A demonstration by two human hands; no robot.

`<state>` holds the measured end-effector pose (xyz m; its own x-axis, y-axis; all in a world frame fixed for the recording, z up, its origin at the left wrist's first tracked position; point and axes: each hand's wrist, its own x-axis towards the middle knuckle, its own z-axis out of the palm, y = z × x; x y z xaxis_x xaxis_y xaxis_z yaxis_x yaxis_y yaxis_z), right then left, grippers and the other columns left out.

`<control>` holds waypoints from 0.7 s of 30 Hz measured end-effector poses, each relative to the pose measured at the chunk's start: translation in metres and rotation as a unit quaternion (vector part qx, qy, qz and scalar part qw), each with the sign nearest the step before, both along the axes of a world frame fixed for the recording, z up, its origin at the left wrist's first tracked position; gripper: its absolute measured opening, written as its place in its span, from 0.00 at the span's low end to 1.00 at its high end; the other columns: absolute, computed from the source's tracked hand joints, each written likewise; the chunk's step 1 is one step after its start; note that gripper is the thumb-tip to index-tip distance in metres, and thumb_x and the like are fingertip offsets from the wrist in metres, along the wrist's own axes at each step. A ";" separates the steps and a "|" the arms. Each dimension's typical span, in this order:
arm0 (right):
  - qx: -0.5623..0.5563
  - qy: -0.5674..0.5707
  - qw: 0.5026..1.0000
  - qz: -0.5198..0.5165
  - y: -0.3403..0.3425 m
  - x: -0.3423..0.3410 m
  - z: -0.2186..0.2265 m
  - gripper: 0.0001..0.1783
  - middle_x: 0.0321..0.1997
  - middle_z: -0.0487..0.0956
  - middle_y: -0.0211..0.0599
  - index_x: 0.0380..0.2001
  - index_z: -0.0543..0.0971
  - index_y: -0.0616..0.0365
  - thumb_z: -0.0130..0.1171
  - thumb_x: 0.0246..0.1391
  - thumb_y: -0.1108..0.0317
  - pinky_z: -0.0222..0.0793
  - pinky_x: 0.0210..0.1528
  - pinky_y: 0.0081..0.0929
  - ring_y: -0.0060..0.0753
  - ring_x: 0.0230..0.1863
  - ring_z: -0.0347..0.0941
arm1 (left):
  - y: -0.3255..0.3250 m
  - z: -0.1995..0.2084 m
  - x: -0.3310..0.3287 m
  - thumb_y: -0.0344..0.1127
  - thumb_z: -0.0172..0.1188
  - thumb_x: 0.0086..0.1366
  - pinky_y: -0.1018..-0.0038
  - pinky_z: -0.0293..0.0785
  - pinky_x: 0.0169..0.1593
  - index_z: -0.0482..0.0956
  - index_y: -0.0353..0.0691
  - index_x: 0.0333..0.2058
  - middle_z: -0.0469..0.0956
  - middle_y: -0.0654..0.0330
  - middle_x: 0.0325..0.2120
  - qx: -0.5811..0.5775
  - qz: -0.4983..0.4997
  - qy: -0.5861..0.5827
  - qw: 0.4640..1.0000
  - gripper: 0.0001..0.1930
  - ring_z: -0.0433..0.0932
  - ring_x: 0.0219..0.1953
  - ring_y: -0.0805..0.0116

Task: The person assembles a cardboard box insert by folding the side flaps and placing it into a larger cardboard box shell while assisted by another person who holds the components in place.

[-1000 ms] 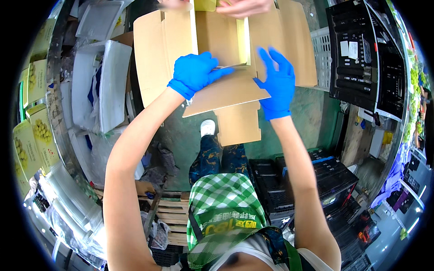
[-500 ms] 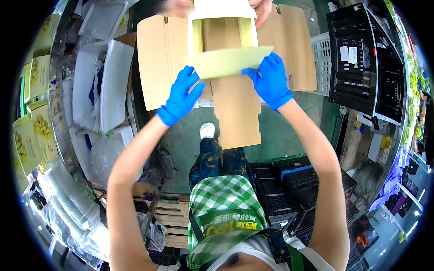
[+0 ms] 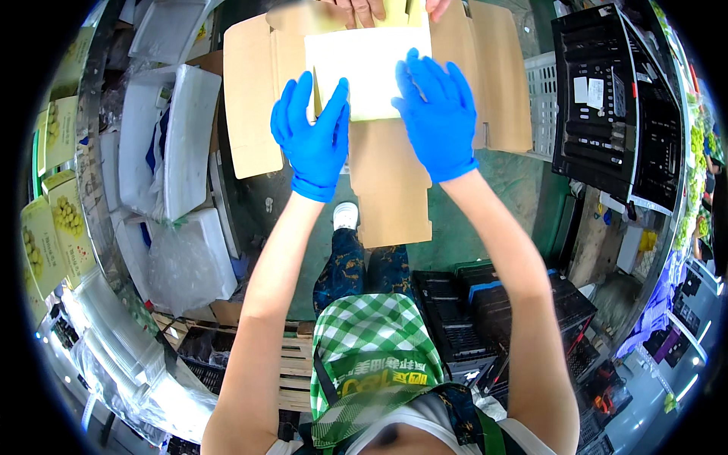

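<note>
A small carton (image 3: 364, 76) with a bright, pale top panel stands at the far middle, over an unfolded brown cardboard sheet (image 3: 390, 186). My right hand (image 3: 438, 117), in a blue glove, lies over the carton's near right corner with its fingers stretched out. At the near left corner is my left hand (image 3: 312, 140), gloved the same way, fingers and thumb spread and its thumb by the panel's edge. Neither hand grips anything. Another person's bare fingers (image 3: 359, 10) rest at the carton's far side, with more fingertips (image 3: 437, 7) at its far right.
Brown cardboard flaps (image 3: 250, 106) spread to both sides of the carton. White foam boxes (image 3: 182, 144) stand on the left, beside printed fruit cartons (image 3: 67, 212). Black crates (image 3: 595, 98) stand at the right, and more black crates (image 3: 459, 318) lie near my legs.
The carton's raised near flap and open hollow no longer show; a pale panel now covers the top. Both my hands moved inward and onto its near corners. The other person's hands shifted at the far side.
</note>
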<state>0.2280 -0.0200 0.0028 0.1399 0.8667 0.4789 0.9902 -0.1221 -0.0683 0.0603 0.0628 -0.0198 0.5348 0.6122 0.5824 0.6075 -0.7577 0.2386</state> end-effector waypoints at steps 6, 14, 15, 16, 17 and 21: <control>-0.346 0.032 0.930 0.120 0.008 0.016 0.018 0.18 0.41 0.78 0.38 0.43 0.77 0.55 0.54 0.52 0.58 0.46 0.67 0.42 0.34 0.49 0.71 | 0.017 0.029 -0.006 0.46 0.64 0.52 0.58 0.52 0.64 0.80 0.43 0.37 0.78 0.58 0.35 -0.140 -0.193 0.221 0.946 0.17 0.76 0.42 0.60; -0.548 0.017 0.811 0.203 0.060 0.013 0.020 0.09 0.34 0.79 0.48 0.26 0.81 0.58 0.55 0.41 0.69 0.66 0.51 0.41 0.46 0.36 0.77 | 0.043 0.024 0.045 0.49 0.63 0.52 0.62 0.74 0.37 0.81 0.40 0.25 0.79 0.50 0.24 -0.232 -0.237 0.481 0.811 0.16 0.79 0.30 0.53; -0.598 0.069 0.779 0.177 0.068 0.014 0.019 0.10 0.34 0.79 0.49 0.27 0.81 0.58 0.55 0.40 0.70 0.71 0.46 0.39 0.48 0.35 0.77 | 0.047 0.021 0.048 0.44 0.61 0.51 0.63 0.74 0.36 0.81 0.40 0.24 0.79 0.51 0.24 -0.236 -0.227 0.502 0.801 0.13 0.79 0.30 0.53; -0.633 0.062 0.753 0.170 0.077 0.013 0.017 0.13 0.35 0.79 0.50 0.30 0.81 0.59 0.53 0.38 0.72 0.73 0.33 0.38 0.51 0.35 0.76 | 0.053 0.020 0.052 0.40 0.59 0.51 0.64 0.75 0.34 0.82 0.41 0.24 0.80 0.51 0.24 -0.240 -0.224 0.513 0.793 0.09 0.80 0.30 0.54; -0.651 0.069 0.737 0.171 0.083 0.013 0.017 0.13 0.35 0.79 0.50 0.30 0.81 0.60 0.53 0.38 0.72 0.73 0.34 0.39 0.51 0.35 0.76 | 0.056 0.019 0.054 0.35 0.57 0.50 0.66 0.75 0.32 0.82 0.41 0.24 0.80 0.51 0.25 -0.245 -0.216 0.535 0.779 0.07 0.80 0.30 0.54; -0.717 0.091 0.668 0.179 0.091 0.011 0.019 0.27 0.41 0.78 0.47 0.48 0.77 0.49 0.52 0.39 0.73 0.73 0.38 0.39 0.50 0.39 0.75 | 0.059 0.023 0.058 0.34 0.55 0.49 0.64 0.76 0.37 0.82 0.42 0.27 0.80 0.51 0.29 -0.283 -0.244 0.524 0.765 0.09 0.79 0.33 0.51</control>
